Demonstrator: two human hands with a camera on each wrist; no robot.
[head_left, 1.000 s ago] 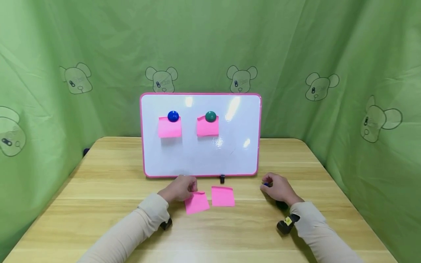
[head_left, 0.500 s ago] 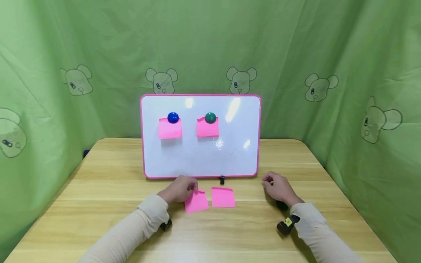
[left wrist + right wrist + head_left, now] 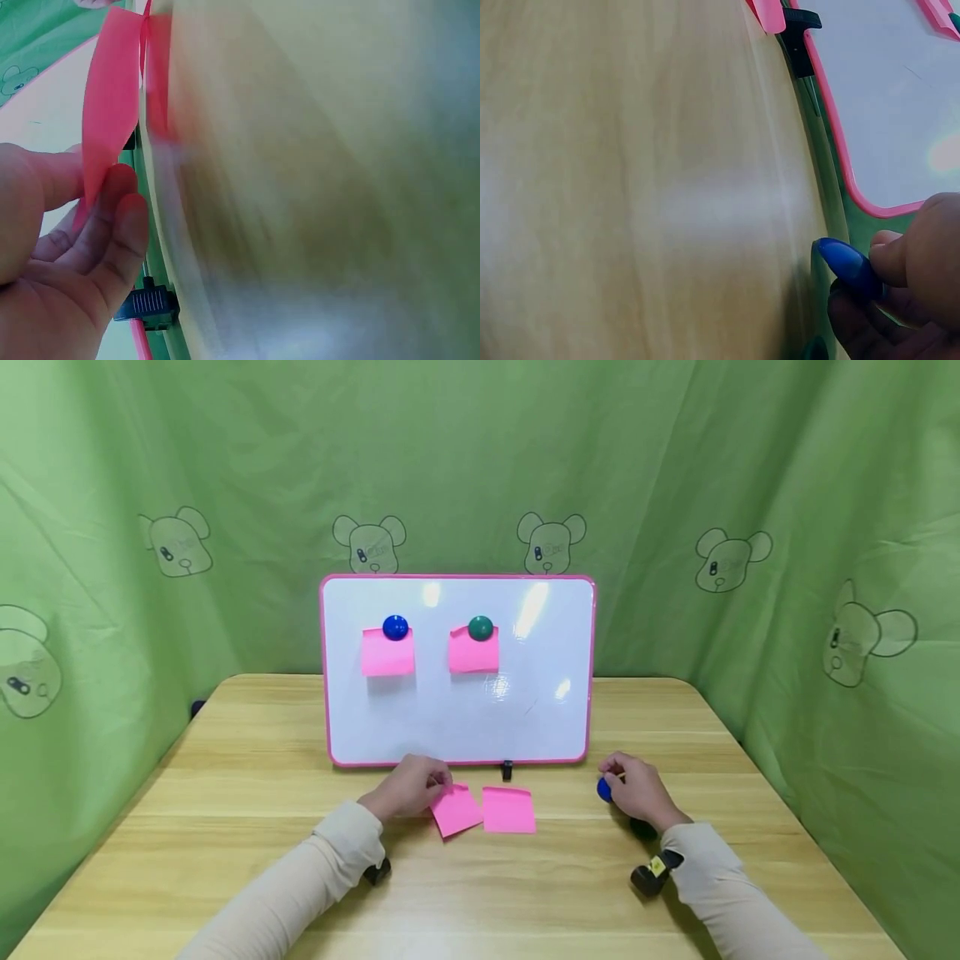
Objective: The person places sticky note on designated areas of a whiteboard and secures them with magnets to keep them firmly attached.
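Observation:
My left hand [image 3: 411, 787] pinches a pink sticky note [image 3: 456, 812] by its upper edge. In the left wrist view that note [image 3: 112, 82] stands up, its near end between thumb and fingers. A second pink sticky note [image 3: 508, 810] lies on the table just to the right. On the right, my right hand [image 3: 637, 789] holds a round blue magnet [image 3: 605, 789] between thumb and fingers. The right wrist view shows this magnet [image 3: 849, 266] tilted edge-on. A whiteboard [image 3: 532, 718] with a pink frame stands behind both hands.
On the board, a blue magnet [image 3: 395, 627] and a green magnet [image 3: 481, 627] each overlap the top of a pink note. A black clip [image 3: 507, 770] sits at the board's lower edge. Under my right wrist a dark green round thing [image 3: 642, 828] partly shows on the wooden table [image 3: 495, 893].
The pinched note has shifted slightly up and right and turned, closer to the second note. In my right hand the blue magnet has come into fuller view below the fingertips.

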